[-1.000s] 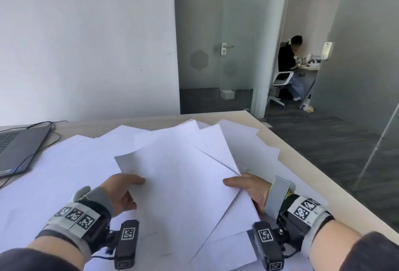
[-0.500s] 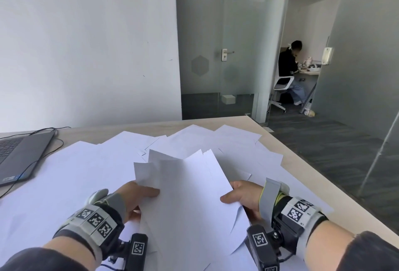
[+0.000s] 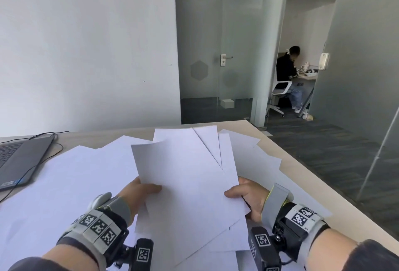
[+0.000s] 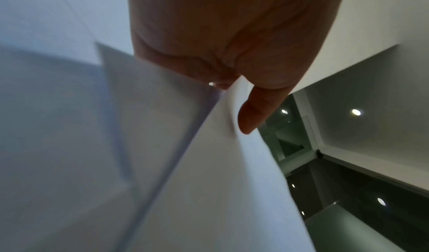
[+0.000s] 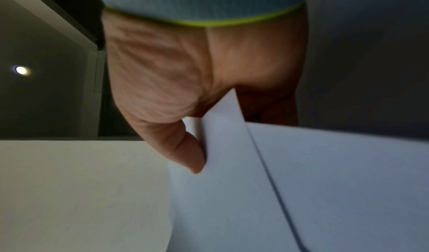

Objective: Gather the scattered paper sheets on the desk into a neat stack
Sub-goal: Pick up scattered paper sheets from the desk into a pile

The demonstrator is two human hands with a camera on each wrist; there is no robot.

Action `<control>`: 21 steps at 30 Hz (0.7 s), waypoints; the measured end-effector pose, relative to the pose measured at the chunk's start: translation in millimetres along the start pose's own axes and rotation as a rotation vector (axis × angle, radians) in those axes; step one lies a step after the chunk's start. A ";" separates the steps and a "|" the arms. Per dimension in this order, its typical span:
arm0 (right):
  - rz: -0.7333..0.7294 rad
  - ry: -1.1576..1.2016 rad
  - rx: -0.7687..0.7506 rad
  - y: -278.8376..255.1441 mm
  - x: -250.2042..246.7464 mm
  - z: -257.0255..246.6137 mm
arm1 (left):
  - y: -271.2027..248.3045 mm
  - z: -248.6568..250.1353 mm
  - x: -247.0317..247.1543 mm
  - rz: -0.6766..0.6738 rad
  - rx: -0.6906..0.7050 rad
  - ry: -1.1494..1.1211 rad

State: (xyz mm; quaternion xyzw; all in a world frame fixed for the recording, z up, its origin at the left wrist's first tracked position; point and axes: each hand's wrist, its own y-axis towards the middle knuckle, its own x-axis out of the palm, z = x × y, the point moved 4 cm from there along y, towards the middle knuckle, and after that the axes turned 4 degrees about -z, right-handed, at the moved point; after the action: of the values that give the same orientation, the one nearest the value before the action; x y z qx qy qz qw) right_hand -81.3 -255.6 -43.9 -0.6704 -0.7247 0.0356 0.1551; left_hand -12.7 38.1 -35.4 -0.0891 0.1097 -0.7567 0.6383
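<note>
I hold a fanned bundle of white paper sheets tilted up above the desk. My left hand grips its left edge, thumb on top. My right hand grips the right edge the same way. In the left wrist view the left hand pinches the paper sheets with the thumb on the upper face. In the right wrist view the right hand has its thumb pressed on the paper sheets. The fingers under the paper are hidden. More loose sheets lie spread over the desk.
An open laptop with a black cable sits at the desk's left. The desk's right edge runs diagonally beside my right arm. Beyond stand a white wall and a glass door. A person sits at another desk far off.
Both hands have drawn the sheets together from a flat spread and lifted them; the bundle now stands taller and more tilted up, with the sheets fanned at the top.
</note>
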 end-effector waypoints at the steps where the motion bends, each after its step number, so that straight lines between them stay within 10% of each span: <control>1: 0.023 -0.021 0.042 -2.8 0.1 1.5 | 0.2 -2.9 1.6 -0.011 -0.025 -0.001; 11: 0.112 -0.310 -0.005 1.4 3.9 2.4 | 2.5 -5.6 9.6 0.045 0.000 0.135; 21: 0.172 0.020 -0.349 -7.2 9.1 -52.8 | -31.0 73.8 17.3 0.139 0.488 -0.086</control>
State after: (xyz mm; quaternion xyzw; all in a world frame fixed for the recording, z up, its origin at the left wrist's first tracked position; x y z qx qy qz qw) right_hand -74.3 -255.6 9.7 -0.7470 -0.6582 -0.0843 0.0400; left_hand -24.7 22.2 44.1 0.0433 -0.0972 -0.7106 0.6955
